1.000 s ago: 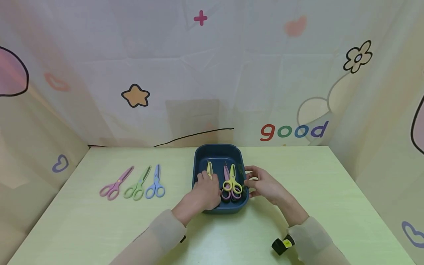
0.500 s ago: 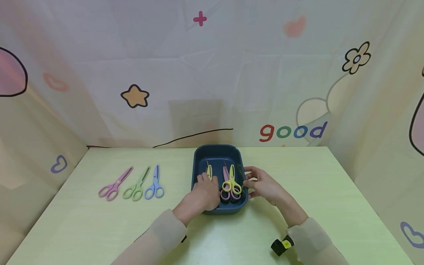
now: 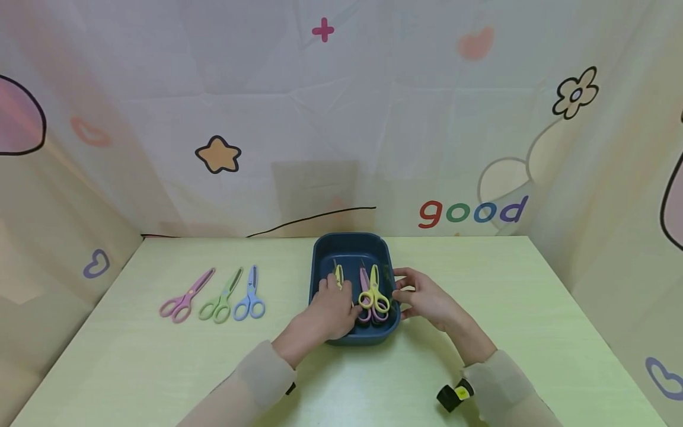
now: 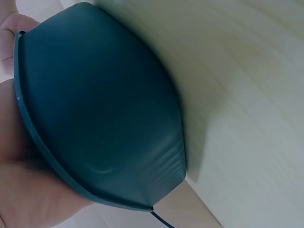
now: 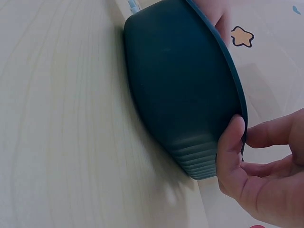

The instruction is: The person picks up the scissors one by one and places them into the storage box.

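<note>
Green table (image 3: 480,284): three scissors (image 3: 219,296) laid out far left; more remain in blue tray (image 3: 349,243). Left hand (image 3: 331,308) fingers grasping yellow scissors (image 3: 338,276) in tray; right hand (image 3: 427,299) fingers curled, grasping tray rim.

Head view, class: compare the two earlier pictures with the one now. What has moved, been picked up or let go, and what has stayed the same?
Almost nothing changed. The left hand still lies in the blue tray over a yellow pair of scissors, its forearm shifted only slightly. The right hand stays at the tray's right rim. Nothing was picked up or let go. The scissors in the tray and the three pairs on the table lie as before.
</note>
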`<control>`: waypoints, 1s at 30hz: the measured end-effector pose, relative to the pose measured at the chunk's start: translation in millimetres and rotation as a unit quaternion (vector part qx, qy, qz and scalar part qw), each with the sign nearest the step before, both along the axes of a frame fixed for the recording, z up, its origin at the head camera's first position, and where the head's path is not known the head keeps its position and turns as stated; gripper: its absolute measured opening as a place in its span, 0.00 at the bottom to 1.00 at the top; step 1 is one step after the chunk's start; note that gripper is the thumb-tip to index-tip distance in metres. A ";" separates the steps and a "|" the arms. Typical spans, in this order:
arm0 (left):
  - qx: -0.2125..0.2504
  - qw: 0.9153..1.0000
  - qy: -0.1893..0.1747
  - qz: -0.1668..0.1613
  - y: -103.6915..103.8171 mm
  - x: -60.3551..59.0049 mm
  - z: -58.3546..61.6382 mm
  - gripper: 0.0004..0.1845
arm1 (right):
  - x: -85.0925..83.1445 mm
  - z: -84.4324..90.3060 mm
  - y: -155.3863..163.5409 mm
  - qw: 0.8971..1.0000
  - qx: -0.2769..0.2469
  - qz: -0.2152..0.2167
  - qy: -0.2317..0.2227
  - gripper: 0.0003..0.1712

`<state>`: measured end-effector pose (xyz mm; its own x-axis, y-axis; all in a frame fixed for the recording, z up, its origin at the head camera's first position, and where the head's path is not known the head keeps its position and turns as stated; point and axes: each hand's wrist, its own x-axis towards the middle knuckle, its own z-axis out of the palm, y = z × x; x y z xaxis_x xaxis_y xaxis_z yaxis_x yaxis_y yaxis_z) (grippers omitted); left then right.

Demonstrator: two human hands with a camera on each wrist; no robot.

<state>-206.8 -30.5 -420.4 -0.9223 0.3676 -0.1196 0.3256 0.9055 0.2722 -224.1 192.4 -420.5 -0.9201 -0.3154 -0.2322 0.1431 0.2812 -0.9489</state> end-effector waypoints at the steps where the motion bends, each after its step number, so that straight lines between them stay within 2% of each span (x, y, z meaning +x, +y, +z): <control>1: 0.014 1.000 0.001 -0.007 -1.8 0.3 0.5 0.32 | 0.0 0.1 0.1 1.000 0.000 0.000 0.000 0.31; 8: 0.089 0.995 0.023 -0.046 -14.1 1.8 0.2 0.28 | 0.7 0.7 0.7 1.000 -0.002 0.001 0.001 0.31; 13: 0.134 0.987 0.059 -0.058 -21.9 6.7 2.7 0.23 | 1.0 1.1 0.4 1.000 -0.001 0.001 0.001 0.31; 16: 0.146 0.983 0.091 -0.062 -27.3 10.2 4.0 0.21 | 0.9 1.0 0.2 1.000 -0.001 0.001 -0.001 0.31; 20: 0.149 0.978 0.130 -0.057 -36.2 15.7 7.0 0.19 | 0.9 1.1 -0.1 1.000 0.001 0.000 -0.002 0.31; 24: 0.160 0.974 0.152 -0.045 -48.2 20.1 12.1 0.18 | 0.4 0.9 -0.2 1.000 -0.002 -0.001 -0.003 0.31; 30: 0.172 0.972 0.161 -0.016 -69.7 20.7 14.6 0.16 | 0.2 -0.7 0.2 1.000 -0.008 0.000 -0.004 0.31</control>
<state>-186.1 -100.3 -405.7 -0.8790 0.3647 0.3072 0.4706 0.7672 0.4358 -223.9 192.7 -421.2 -0.9184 -0.3190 -0.2340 0.1505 0.2653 -0.9524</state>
